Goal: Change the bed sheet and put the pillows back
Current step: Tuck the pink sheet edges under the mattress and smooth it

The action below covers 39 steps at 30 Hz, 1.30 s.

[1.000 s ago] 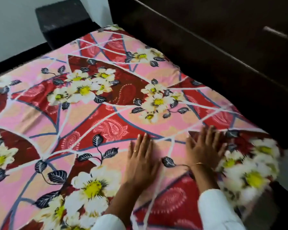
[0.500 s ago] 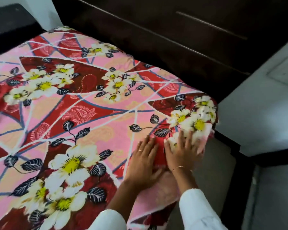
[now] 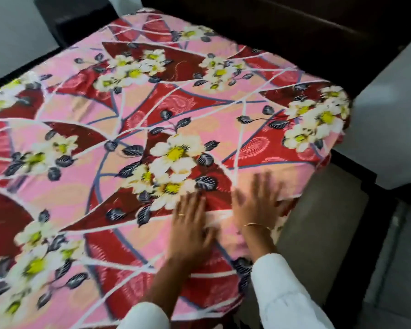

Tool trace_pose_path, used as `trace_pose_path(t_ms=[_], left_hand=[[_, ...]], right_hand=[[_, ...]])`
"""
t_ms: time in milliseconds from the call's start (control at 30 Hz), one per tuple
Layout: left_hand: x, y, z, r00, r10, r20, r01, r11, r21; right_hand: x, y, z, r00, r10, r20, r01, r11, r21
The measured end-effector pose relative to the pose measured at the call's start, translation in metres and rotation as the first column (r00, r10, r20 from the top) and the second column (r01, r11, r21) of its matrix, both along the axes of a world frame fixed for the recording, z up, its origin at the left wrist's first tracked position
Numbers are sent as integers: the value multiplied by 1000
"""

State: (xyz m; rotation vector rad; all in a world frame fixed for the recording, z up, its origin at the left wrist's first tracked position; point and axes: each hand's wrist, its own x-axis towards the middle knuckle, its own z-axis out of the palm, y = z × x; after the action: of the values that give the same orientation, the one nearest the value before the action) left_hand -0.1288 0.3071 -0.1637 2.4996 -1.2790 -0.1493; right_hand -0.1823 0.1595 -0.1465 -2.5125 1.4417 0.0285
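Both hands flat on bed sheet (image 3: 152, 129), fingers spread. Right hand (image 3: 259, 205) nearer the bed's side edge, left hand (image 3: 190, 226) inboard; motion blur, contact probably light.

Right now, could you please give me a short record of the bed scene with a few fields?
bed sheet: floral sheet in pink and red, spread flat over the bed
left hand: flat on the sheet near the bed's edge, fingers straight, a ring on one finger
right hand: flat on the sheet beside the left, blurred, a bangle at the wrist
pillows: none in view
headboard: dark wood along the far side
floor: grey at the right of the bed
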Motion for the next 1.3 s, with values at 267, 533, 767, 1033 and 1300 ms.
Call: trace_pose_path(t_ms=[267,533,767,1033,1300], left_hand=[[54,24,21,996,72,-50,-79,987,-140],[213,88,4,925,375,-64,-378,925,-36],[332,186,-7,885,452,112,-459,888,44],[394,245,-15,751,640,160,-653,756,44],[393,240,-27,707,674,213,-695,719,34]], right_hand=[[54,36,1,997,31,70,-29,999,-32],[190,71,-21,971,240,13,-240,970,-34],[313,211,-28,643,762,73,-752,647,-130],[393,162,-34,860,495,126,-487,869,-90],[502,194,-38,768,634,92,-623,772,-128]])
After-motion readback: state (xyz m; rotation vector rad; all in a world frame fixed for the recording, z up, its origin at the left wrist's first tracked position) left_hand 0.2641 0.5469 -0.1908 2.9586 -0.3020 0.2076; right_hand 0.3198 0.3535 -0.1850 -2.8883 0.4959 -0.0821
